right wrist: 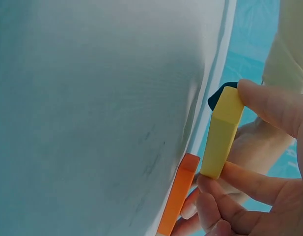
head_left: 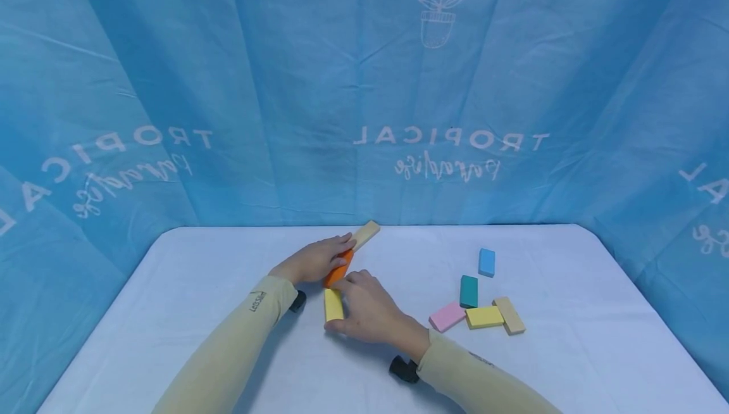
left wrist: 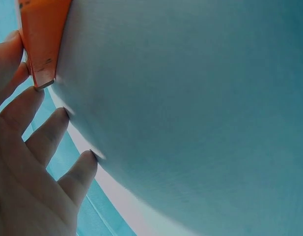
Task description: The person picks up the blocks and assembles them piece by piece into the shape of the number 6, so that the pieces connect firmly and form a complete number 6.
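Note:
In the head view, an orange block [head_left: 339, 269] lies end to end with a natural wood block [head_left: 365, 235] left of the table's middle. My left hand [head_left: 316, 257] holds the orange block, thumb on its side and a fingertip at its far end; the other fingers spread out in the left wrist view. At the near end of the orange block is a yellow block [head_left: 333, 305]. My right hand [head_left: 369, 309] pinches that yellow block lengthwise between thumb and fingers, as the right wrist view also shows.
To the right on the white table [head_left: 569, 376] lie a blue block [head_left: 486, 263], a teal block [head_left: 469, 292], a pink block [head_left: 447, 316], another yellow block [head_left: 485, 317] and another wood block [head_left: 509, 316]. A blue printed curtain [head_left: 307, 85] hangs behind.

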The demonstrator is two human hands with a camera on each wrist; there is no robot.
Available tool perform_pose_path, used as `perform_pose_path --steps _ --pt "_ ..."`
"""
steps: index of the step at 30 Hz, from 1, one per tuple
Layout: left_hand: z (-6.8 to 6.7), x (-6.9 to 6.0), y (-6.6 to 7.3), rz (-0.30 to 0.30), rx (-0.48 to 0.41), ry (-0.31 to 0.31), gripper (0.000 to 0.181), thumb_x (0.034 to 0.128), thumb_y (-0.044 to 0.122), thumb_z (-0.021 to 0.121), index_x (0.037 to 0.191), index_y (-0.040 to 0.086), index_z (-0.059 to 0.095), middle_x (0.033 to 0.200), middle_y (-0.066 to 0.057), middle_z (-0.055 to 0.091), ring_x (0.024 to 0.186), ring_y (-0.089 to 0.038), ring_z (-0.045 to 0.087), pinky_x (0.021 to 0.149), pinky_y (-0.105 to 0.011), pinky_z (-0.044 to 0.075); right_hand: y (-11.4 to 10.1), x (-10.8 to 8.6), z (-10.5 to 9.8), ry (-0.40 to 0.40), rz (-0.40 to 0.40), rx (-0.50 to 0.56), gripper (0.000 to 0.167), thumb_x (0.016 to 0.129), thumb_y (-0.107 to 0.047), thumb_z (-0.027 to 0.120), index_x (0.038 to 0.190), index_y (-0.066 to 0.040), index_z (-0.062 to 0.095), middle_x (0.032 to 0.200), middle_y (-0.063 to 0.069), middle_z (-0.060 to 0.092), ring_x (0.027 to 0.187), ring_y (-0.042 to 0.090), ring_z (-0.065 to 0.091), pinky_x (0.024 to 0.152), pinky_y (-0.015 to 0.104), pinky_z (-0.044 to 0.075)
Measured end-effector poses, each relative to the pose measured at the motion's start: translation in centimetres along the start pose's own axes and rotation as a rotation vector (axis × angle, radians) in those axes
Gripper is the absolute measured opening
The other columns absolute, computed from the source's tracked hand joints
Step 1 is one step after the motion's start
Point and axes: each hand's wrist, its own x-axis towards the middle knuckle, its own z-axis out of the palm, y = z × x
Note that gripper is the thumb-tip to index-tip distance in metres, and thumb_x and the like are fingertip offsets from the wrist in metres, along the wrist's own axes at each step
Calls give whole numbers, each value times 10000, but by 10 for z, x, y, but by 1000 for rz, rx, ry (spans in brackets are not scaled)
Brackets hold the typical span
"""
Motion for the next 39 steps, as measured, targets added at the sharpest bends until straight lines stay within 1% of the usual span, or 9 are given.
perform_pose_path --steps 10,17,23,28,39 --pt "1 1 0 -1 -5 7 539 1068 234 507 1577 154 351 1646 -57 269 1503 -297 263 1206 -505 240 -2 6 4 -24 12 4 663 788 -485 838 1289 -81 683 1268 60 614 1051 187 497 856 268 473" --pt "0 0 0 -4 -11 3 543 1067 239 509 1578 149 348 1645 -70 269 1502 -305 262 1205 -507 242 0 10 5 -22 1 0 656 790 -480 839 1281 -74 684 1280 64 609 1032 184 489 834 255 465" --pt "1 1 -1 5 -5 5 541 1068 245 508 1576 145 352 1643 -77 271 1499 -311 266 1203 -509 243 -1 12 6 -18 2 -14 653 787 -482 840 1270 -71 687 1242 56 618 1009 178 488 815 250 461" --pt "1 1 -1 3 -7 8 544 1066 245 514 1576 146 352 1644 -78 272 1498 -317 268 1199 -520 248 -3 13 6 -24 14 -26 640 789 -473 839 1269 -76 689 1248 52 607 1020 171 480 828 253 457" --pt "1 2 -1 -16 -5 4 551 1063 259 519 1578 160 349 1647 -68 267 1498 -316 268 1199 -527 246 -4 14 6 -26 42 -20 634 773 -462 854 1249 -76 693 1214 55 604 990 168 468 793 253 448"
